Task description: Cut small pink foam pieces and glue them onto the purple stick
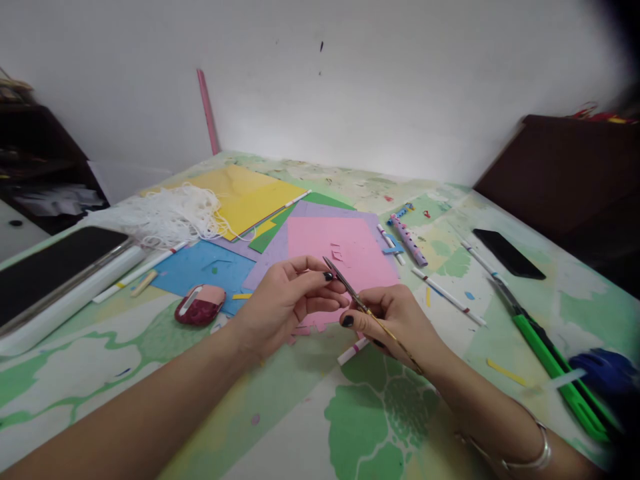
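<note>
My right hand (395,320) is closed on slim scissors (354,293), whose dark blades point up and left and whose gold-coloured handles run back along the palm. My left hand (295,293) is in a pinch, thumb against fingers, right beside the blade tips; whatever lies between the fingertips is too small to make out. Beneath both hands is a pink foam sheet (340,233) with small cut pink scraps (337,255) on it. A white marker (353,350) with a purple band lies under my right hand.
Blue (180,270) and yellow sheets (250,193) and white string (170,213) lie at left, near an earbud case (200,305). Right are a patterned purple tube (407,240), markers (450,297), a phone (509,253), a green cutter (545,357) and a blue object (603,377).
</note>
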`<state>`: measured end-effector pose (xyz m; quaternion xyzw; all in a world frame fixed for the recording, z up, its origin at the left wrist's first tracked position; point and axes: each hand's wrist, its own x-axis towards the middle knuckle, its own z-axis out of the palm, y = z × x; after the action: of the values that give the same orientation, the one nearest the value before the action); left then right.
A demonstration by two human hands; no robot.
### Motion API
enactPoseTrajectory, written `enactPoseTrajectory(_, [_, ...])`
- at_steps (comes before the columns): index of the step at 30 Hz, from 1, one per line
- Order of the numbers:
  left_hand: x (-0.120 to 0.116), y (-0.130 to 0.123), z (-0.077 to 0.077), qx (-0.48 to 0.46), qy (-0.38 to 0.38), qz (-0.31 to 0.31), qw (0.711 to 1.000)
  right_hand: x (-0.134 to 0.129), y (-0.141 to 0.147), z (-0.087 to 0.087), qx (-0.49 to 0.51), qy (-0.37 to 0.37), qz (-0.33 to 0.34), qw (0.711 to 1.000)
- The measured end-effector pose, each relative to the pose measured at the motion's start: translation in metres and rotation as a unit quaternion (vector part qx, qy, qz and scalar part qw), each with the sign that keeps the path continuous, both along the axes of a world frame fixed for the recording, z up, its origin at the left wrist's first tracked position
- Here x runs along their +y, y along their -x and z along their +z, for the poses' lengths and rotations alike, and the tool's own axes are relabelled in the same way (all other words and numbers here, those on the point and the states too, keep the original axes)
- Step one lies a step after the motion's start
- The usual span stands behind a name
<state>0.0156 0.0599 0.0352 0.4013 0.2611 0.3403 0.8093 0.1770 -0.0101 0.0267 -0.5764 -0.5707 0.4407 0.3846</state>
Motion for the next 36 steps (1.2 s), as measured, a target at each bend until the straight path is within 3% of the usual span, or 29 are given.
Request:
enactPoseTrajectory(21, [0.0017,0.0009,-0.0013,0.023,-0.021,0.001,1.0,0.0027,-0.0009,0.0023,-0.007,0.008,-0.016,1.0])
enactPoseTrajectory(29, [0.0024,0.003,-0.0023,0.086,-0.092,-0.01,0.992,0.0026,-0.0008,0.0033,0.094,-0.002,-0.083,0.992])
enactPoseTrajectory(36, [-0.0004,-0.0007,-0.0012,0.161,-0.11,-0.039,0.98,0.0036,0.0021,0.0034,0.108,-0.008,-0.087,0.99])
